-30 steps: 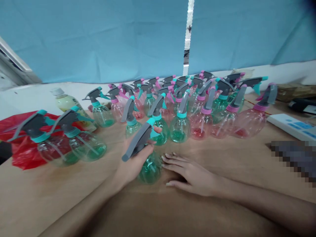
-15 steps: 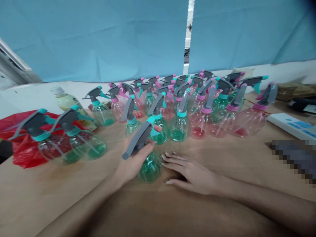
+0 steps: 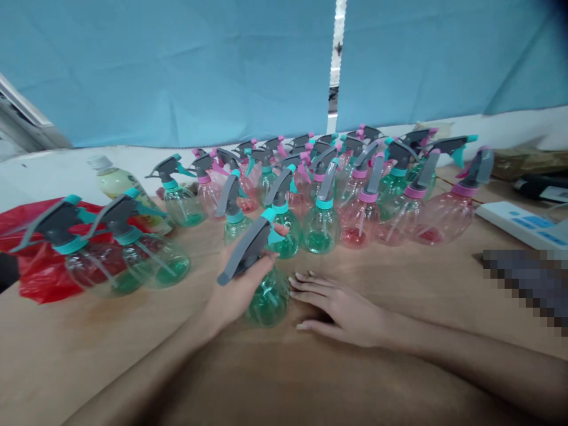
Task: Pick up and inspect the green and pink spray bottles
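Note:
My left hand (image 3: pixel 242 284) is wrapped round the neck of a green spray bottle (image 3: pixel 267 300) with a grey and teal trigger head, standing on the wooden table (image 3: pixel 284 378). To its right, my right hand (image 3: pixel 341 305) lies with fingers spread on the table, its fingertips close to the bottle's base. Behind both hands, several green and pink spray bottles stand in rows, among them a green one (image 3: pixel 322 231) and a pink one (image 3: pixel 358 222). Two more green spray bottles (image 3: pixel 157 260) are on the left.
A red plastic bag (image 3: pixel 44 278) and a white-capped bottle (image 3: pixel 122 186) are at the left. On the right lie a white device with blue buttons (image 3: pixel 519 222), a pixelated dark object (image 3: pixel 528 284) and a black item (image 3: pixel 541 186). A blue cloth (image 3: pixel 199 71) hangs behind.
The whole view has shifted very slightly. Both hands and the bottles keep the same places relative to each other.

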{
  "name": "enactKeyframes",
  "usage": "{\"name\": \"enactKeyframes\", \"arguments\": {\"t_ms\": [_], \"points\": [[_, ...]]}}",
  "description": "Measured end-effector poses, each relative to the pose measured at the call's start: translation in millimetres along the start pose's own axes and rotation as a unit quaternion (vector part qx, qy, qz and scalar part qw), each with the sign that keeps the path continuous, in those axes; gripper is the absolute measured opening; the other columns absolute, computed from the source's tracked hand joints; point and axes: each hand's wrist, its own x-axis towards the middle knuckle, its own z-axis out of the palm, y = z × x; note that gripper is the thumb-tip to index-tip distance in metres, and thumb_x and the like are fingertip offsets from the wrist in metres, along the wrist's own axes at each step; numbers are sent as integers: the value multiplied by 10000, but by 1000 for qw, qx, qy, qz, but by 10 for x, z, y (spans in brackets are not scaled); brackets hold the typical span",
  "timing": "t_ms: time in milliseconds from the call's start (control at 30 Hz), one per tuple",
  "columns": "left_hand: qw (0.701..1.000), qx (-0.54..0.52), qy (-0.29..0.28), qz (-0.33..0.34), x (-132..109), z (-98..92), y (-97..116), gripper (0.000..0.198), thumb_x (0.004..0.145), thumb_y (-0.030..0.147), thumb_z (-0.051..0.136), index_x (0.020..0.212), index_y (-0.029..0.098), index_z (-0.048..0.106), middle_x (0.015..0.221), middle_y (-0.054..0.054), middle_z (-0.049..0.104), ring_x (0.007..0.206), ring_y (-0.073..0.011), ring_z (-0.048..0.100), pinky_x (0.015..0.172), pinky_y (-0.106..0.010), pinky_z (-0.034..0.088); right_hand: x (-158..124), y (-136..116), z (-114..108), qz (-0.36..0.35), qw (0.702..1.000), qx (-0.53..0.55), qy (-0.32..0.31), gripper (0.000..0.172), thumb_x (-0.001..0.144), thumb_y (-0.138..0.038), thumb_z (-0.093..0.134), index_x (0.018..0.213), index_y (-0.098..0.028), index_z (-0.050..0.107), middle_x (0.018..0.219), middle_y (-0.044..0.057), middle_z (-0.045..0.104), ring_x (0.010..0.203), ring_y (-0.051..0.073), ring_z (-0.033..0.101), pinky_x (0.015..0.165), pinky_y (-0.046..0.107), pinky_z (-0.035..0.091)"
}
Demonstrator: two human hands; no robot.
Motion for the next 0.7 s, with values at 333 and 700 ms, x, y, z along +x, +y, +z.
{"name": "enactKeyframes", "arguments": {"t_ms": [333,700], "points": [[1000,12,18,-12,-18,-3,-28,111,740,342,572,713,246,620,789,20,677,764,-185,610,765,-317,489,-8,12,7,-4,1000,3,6,580,882,-527,429,1342,-175,434,1432,69,376,1338,211,305,1114,402,245],[1000,-24,-7,8,7,-5,-11,121,718,237,560,770,253,668,745,13,657,738,-192,614,751,-323,472,-10,10,10,-7,1000,14,16,567,877,-509,453,1335,-174,443,1421,80,395,1334,214,313,1112,409,247]]}}
